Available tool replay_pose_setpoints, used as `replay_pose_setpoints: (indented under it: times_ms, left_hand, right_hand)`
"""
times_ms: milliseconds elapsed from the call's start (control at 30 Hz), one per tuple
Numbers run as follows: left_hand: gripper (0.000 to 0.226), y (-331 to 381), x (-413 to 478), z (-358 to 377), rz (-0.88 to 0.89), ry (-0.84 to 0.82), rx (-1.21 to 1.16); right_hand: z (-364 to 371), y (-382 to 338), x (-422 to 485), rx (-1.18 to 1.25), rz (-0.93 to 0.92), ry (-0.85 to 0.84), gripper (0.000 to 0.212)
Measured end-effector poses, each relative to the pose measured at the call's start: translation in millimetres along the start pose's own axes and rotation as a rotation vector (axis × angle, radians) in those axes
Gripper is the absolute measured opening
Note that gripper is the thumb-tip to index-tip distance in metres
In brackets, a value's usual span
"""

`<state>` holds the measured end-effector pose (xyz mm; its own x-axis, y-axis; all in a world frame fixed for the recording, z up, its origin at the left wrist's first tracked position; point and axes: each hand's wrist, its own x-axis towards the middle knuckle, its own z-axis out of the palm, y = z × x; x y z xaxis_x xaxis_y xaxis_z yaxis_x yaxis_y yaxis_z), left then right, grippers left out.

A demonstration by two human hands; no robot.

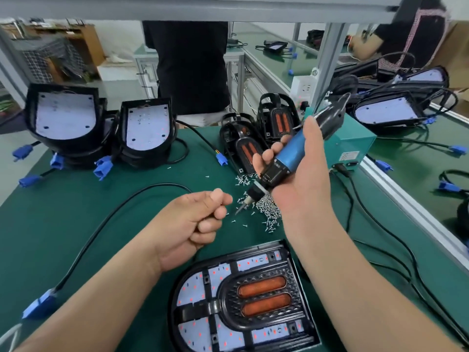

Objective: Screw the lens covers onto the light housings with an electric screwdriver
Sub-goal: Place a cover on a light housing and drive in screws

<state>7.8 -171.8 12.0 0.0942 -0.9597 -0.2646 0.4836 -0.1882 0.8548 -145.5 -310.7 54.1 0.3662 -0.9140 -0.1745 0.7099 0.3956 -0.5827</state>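
The right hand [299, 174] is wrapped around the blue body of the electric screwdriver [291, 153] and holds it tilted above the table, with its bit pointing down and left. The bit's tip sits just beside the fingertips of the left hand [198, 219], whose fingers are curled in with the thumb pressed against the forefinger. Whether anything is pinched there cannot be made out. Under the tool, a loose pile of screws [269, 209] lies on the green mat [76, 224]. Nearer the person, a light housing [189, 288] lies flat with a black lens cover [264, 297] seated in it. More open housings [66, 118] are stacked at the far left, spare covers [243, 146] lean behind the screws, and a teal power box [350, 146] stands at the right.
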Motion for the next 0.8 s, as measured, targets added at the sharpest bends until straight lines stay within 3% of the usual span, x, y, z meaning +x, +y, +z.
replay_pose_setpoints:
  times_ms: [300,467,800]
  left_hand:
    - [0.02,-7,3,-5,-0.004,-0.066,0.027]
    - [0.019,-8,4,-4,0.011,-0.053,0.042]
    - [0.017,-9,5,-5,0.031,-0.03,0.102]
  right_hand:
    - [-11,-6,-3,0.047,-0.11,-0.078,0.065]
    - [-8,-11,-4,0.026,-0.17,-0.12,0.061]
    - [-16,-7,4,-0.125,-0.094,0.03,0.059]
